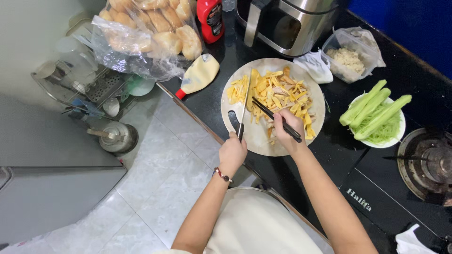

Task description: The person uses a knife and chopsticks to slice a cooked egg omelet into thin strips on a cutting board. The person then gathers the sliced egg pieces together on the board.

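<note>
Black worktop (348, 155) above pale tiled floor (160, 188); left hand (232, 153) grips a knife (244, 110), right hand (288, 126) grips black chopsticks (275, 119) over yellow strips (278, 94) on a round board (256, 136); white bowl (399, 134) holds cucumber (376, 113)

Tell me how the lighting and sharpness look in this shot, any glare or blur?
Head view: even, soft light; the round cutting board and both hands, left hand and right hand, are fairly sharp. Faint glare shows on the black counter and the metal appliance. The dish rack at the left edge looks washed out and soft.
</note>
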